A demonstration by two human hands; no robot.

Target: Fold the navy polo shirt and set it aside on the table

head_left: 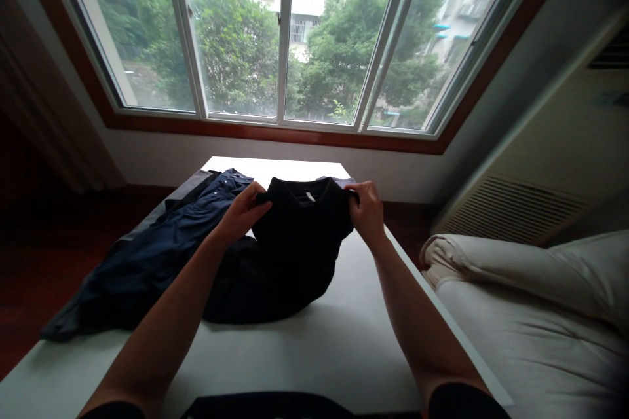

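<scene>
A black T-shirt [299, 242] with a small white neck label is stretched between my two hands, its collar facing the window. My left hand [244, 209] pinches the shirt at its left shoulder. At the opposite shoulder, my right hand [366, 209] grips the cloth between thumb and fingers. The shirt's upper part is lifted, while its lower part rests in folds on the white table [354, 314]. Dark blue clothing [162, 255] with small buttons lies to the left, partly hidden behind my left forearm.
Grey cloth [181, 186] lies along the table's left edge. Light-coloured fabric [344, 181] shows behind the shirt. A cream padded seat [531, 314] stands close to the table's right edge. Beyond the table are a wide window [280, 46] and a vented appliance [535, 203].
</scene>
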